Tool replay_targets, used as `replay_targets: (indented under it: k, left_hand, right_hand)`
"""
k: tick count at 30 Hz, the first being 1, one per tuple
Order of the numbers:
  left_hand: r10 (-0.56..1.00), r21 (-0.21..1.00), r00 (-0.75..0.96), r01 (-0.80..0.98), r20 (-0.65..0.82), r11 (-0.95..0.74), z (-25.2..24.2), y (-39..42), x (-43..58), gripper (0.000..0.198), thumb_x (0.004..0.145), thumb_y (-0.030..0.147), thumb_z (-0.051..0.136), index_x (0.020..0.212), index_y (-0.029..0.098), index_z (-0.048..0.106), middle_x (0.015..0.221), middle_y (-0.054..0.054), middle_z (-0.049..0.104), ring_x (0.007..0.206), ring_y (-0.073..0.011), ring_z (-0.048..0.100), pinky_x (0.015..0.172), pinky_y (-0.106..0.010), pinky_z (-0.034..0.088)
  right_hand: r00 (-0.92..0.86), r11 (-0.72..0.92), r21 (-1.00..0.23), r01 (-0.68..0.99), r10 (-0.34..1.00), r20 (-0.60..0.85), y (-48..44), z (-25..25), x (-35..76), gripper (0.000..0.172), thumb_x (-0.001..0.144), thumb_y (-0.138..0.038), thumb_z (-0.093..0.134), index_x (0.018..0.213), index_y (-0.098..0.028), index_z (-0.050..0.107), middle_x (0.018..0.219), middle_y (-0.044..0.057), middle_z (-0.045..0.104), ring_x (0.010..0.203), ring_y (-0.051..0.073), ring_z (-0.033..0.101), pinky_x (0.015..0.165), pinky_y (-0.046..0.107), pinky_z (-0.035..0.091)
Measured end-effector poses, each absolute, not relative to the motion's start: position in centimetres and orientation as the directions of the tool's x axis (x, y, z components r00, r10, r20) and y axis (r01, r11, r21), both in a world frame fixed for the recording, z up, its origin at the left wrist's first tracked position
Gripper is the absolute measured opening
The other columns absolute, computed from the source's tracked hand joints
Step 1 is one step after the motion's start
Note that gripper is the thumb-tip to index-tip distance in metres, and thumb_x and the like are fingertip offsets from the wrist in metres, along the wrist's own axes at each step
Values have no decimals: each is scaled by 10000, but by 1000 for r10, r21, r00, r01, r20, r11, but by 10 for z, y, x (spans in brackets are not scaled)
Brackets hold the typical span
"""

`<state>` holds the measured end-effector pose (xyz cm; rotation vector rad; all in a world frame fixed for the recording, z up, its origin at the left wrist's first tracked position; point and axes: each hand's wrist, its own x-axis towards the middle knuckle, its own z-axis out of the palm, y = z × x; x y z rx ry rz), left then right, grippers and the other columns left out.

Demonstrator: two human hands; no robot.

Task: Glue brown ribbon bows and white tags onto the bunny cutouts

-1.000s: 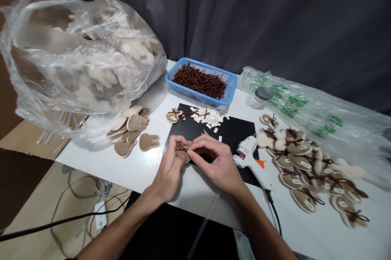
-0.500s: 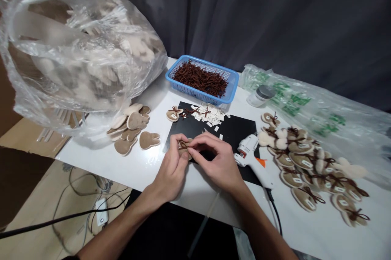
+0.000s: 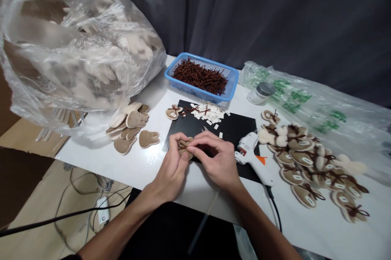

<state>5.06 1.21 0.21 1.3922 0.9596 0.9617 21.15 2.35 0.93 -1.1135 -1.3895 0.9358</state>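
Observation:
My left hand grips a small brown rabbit-shaped plush piece at its edge, thumb in front and fingers behind. Across that piece lies a dark brown bow. The fingertips of my right hand are pinched together at the bow, covering part of it. Pointed metal tips stick out beyond my right hand; their other end is hidden, so I cannot tell whether it holds them. Under the hands is a black mat with a pile of small white labels.
A white glue gun lies right of my hands, its cord trailing forward. Finished-looking rabbits with bows are heaped at right, plain rabbit pieces at left. Behind stand a blue basket of brown bows, a jar and a bulging plastic bag.
My right fingertips have pressed down over the bow, whose raised loop showed more before. Both hands stay in nearly the same place, and the view has shifted slightly.

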Motion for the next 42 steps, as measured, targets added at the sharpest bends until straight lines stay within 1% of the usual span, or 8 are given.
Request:
replay_targets:
  k: [9, 12, 17, 20, 29, 34, 37, 42]
  left_hand:
    - [946, 998, 323, 53, 14, -33, 0, 13, 50, 233, 1160, 473, 420, 1270, 267, 411, 1168, -58, 625, 1038, -217, 618, 969, -394, 481]
    - [949, 1000, 315, 4, 11, -13, -1, 14, 50, 216, 1152, 460, 449, 1262, 275, 429, 1147, -38, 602, 1030, -210, 618, 965, -386, 482]
    - [972, 998, 234, -55, 19, -7, -1, 15, 50, 228, 1111, 458, 555, 1228, 273, 491, 1182, -43, 605, 1112, -231, 598, 1005, -398, 461]
    - [976, 999, 216, -34, 16, -9, 0, 15, 51, 261, 1110, 514, 546, 1172, 263, 513, 1113, -38, 597, 1040, -224, 582, 955, -384, 463]
    - [983, 999, 182, 7, 32, -33, 0, 15, 53, 337, 1107, 598, 519, 1095, 262, 514, 961, 0, 555, 844, -190, 509, 796, -340, 420]
    - [978, 999, 206, 14, 27, -30, -1, 15, 50, 294, 1127, 560, 489, 1102, 267, 497, 957, 2, 524, 865, -196, 492, 817, -340, 414]
    - [968, 999, 247, 27, 34, -42, -1, 14, 47, 270, 1134, 539, 483, 1125, 269, 476, 985, 5, 502, 877, -189, 485, 827, -330, 413]
    - [944, 997, 330, 55, 26, -47, 0, 11, 43, 243, 1145, 501, 478, 1133, 259, 467, 940, 24, 476, 800, -164, 452, 759, -306, 396]
  right_hand:
    - [-1, 250, -958, 140, 968, 252, 23, 6, 212, 84, 908, -192, 801, 873, -253, 848, 901, 42, 770, 811, 189, 724, 697, 309, 572]
    - [-7, 260, -955, 145, 965, 261, 23, 6, 213, 92, 910, -184, 804, 897, -257, 859, 910, 41, 780, 821, 187, 730, 711, 309, 577]
    - [-29, 250, -958, 140, 968, 248, 25, 7, 216, 96, 924, -210, 799, 948, -264, 875, 945, 49, 806, 865, 197, 758, 756, 321, 612]
    - [-37, 255, -955, 152, 967, 252, 24, 9, 216, 86, 931, -214, 785, 923, -256, 859, 924, 49, 807, 837, 198, 755, 711, 313, 618]
    - [-105, 349, -903, 252, 937, 333, 21, 13, 214, 112, 963, -182, 712, 922, -249, 791, 918, 43, 791, 802, 192, 739, 708, 323, 615]
    - [-107, 356, -896, 265, 934, 340, 22, 13, 215, 107, 957, -172, 706, 910, -242, 772, 904, 42, 769, 792, 184, 724, 702, 316, 608]
    - [-93, 327, -917, 227, 945, 314, 22, 14, 217, 98, 944, -177, 713, 887, -238, 764, 885, 38, 756, 778, 175, 714, 674, 295, 616]
    - [-105, 292, -938, 189, 955, 276, 23, 17, 220, 89, 929, -195, 727, 867, -238, 774, 864, 32, 757, 768, 170, 713, 683, 292, 637]
